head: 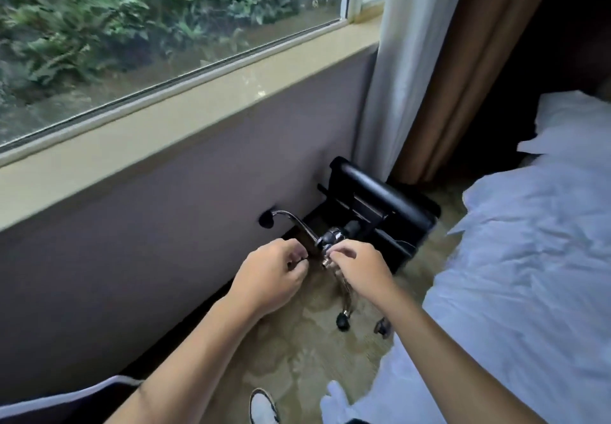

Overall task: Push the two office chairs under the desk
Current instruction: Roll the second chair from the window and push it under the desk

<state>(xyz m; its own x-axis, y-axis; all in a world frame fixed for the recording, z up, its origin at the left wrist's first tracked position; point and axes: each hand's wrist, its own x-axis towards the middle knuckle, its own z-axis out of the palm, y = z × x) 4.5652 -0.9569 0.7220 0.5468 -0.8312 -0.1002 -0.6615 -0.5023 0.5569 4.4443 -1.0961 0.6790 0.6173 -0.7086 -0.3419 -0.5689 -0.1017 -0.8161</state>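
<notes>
Both hands, left hand and right hand, clamp the toppled office chair's chrome base, probably to right it.

The chair beyond the fingers is black with chrome legs. The carpet below shows a beige mottled pattern, the wall is grey, and the bedding is white.

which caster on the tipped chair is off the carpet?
The black caster at the end of the chrome leg by the grey wall sits raised. The other two, caster near the hands and caster by the bed, lie at carpet level.
</notes>
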